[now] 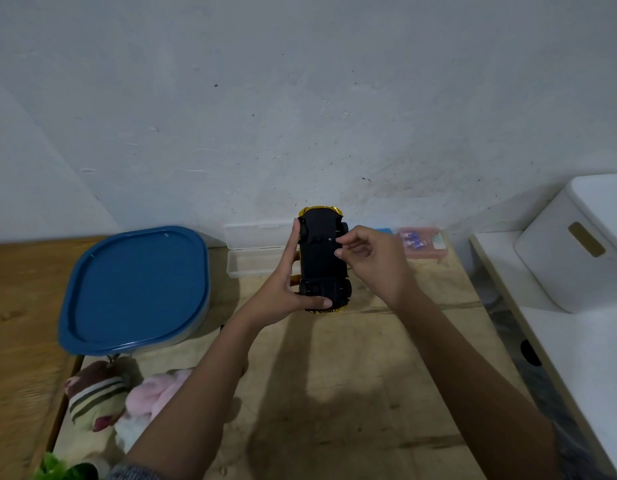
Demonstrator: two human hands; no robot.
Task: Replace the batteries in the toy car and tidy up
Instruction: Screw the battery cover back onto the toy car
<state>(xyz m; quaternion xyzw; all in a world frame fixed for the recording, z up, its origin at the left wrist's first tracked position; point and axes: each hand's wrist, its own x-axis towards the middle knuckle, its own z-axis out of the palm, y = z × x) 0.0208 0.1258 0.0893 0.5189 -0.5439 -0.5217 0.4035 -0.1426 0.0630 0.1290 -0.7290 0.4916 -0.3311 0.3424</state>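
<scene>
Gripped car underside-up in left hand, thumb across its near end, fingers along its left side, above the table's far edge. Touched its right side with right hand, fingertips bunched together; could not tell whether pinching anything.

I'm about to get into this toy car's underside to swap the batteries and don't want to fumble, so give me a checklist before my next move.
1. Underside of toy car faces up: ok.
2. Car held by left hand along its side and near end: ok.
3. Fingertips of right hand at the underside: ok; pinching anything: cannot tell.
4. Anything on the underside unfastened: cannot tell, too dark.
5. Replacements ready: cannot tell; pink box behind holds small items.
6. Open clear case on the table for small parts: ok.
</scene>
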